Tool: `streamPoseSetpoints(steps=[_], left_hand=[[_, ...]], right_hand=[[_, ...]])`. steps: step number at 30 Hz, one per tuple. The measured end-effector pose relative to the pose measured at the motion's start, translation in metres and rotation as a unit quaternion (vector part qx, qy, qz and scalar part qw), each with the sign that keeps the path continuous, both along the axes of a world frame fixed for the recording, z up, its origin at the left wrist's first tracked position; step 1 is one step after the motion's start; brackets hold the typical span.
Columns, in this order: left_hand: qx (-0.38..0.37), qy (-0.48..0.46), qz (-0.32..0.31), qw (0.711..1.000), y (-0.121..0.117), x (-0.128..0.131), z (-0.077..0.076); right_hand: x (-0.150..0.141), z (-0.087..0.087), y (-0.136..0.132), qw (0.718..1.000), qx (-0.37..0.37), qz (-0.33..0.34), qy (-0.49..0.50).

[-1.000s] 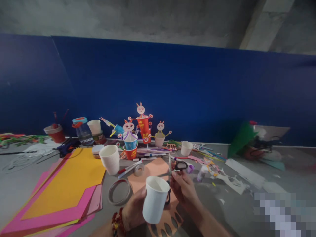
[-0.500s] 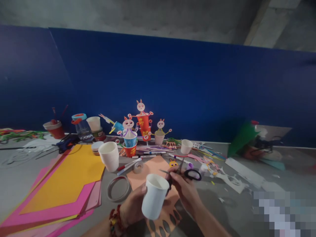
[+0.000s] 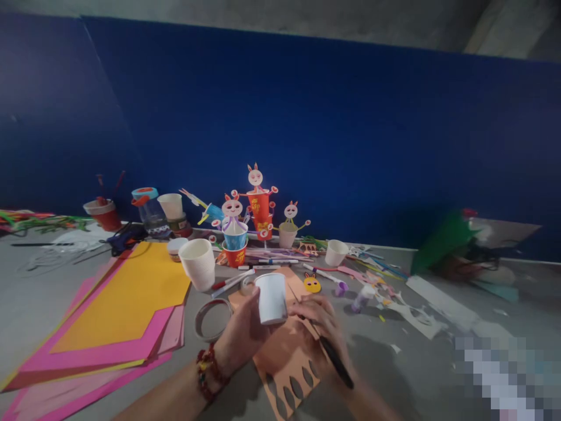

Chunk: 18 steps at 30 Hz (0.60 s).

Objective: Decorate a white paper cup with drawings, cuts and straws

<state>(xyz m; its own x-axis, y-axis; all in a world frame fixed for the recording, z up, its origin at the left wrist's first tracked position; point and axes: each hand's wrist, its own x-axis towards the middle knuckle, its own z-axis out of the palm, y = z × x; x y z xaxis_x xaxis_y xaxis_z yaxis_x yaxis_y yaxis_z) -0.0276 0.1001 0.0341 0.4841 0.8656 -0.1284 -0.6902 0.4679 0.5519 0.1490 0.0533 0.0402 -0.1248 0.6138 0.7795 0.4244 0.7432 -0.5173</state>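
A white paper cup [image 3: 272,299] is gripped in my left hand [image 3: 239,332], thumb along its side. It is held over an orange sheet [image 3: 287,348] with leaf-shaped holes along its near edge. My right hand [image 3: 323,321] is closed around scissors [image 3: 336,362], whose black handle lies across the palm and points down toward the wrist. The blades point up and left, close to the cup's right side. Right-hand fingertips are near or touching the cup's lower edge; I cannot tell which. A yellow animal-face cutout [image 3: 312,283] lies just beyond this hand.
Coloured sheets [image 3: 109,316] are stacked on the left, beside a tape roll [image 3: 213,320] and a larger white cup [image 3: 198,266]. Rabbit-faced cup figures [image 3: 258,204] stand at the back. A glue stick [image 3: 363,299] and paper scraps [image 3: 414,318] lie to the right.
The cup has moved upward, away from me, and its opening has turned away from view. The scissors have swung round, their handle now toward my right wrist. The camera view has shifted slightly.
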Motion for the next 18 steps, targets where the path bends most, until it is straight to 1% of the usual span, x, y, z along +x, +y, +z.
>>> streamPoseSetpoints(steps=[3, 5, 6, 7, 9, 11, 12, 14, 16, 18], left_hand=[[0.015, 0.022, -0.040, 0.999, -0.003, 0.001, 0.000], [0.019, 0.043, -0.062, 0.997, -0.004, 0.001, -0.001], [0.025, 0.061, -0.062, 0.996, -0.003, 0.001, -0.002], [0.036, 0.083, -0.052, 0.995, -0.003, 0.001, -0.004], [0.074, 0.132, -0.014, 0.988, -0.001, 0.001, -0.008], [0.117, 0.169, 0.025, 0.978, 0.001, -0.001, -0.011], [0.138, 0.185, 0.036, 0.972, 0.001, -0.003, -0.013], [0.191, 0.224, 0.040, 0.955, 0.001, -0.006, -0.014], [0.243, 0.267, 0.045, 0.931, 0.000, -0.007, -0.012], [0.266, 0.290, 0.048, 0.918, -0.002, -0.007, -0.010]], right_hand=[[-0.002, 0.002, 0.000, 1.000, 0.000, -0.003, -0.030], [-0.002, 0.000, 0.000, 0.999, -0.011, -0.021, -0.022], [-0.001, -0.001, 0.001, 0.999, -0.013, -0.036, -0.013], [-0.001, -0.003, 0.001, 0.999, -0.016, -0.051, -0.006], [0.001, -0.005, 0.002, 0.997, -0.025, -0.079, -0.003], [0.001, -0.005, 0.003, 0.995, -0.040, -0.094, -0.014], [0.001, -0.004, 0.003, 0.994, -0.046, -0.098, -0.020], [0.000, -0.001, 0.005, 0.993, -0.049, -0.104, -0.025], [-0.001, 0.003, 0.006, 0.993, -0.048, -0.106, -0.026], [0.000, 0.005, 0.006, 0.994, -0.043, -0.100, -0.026]])
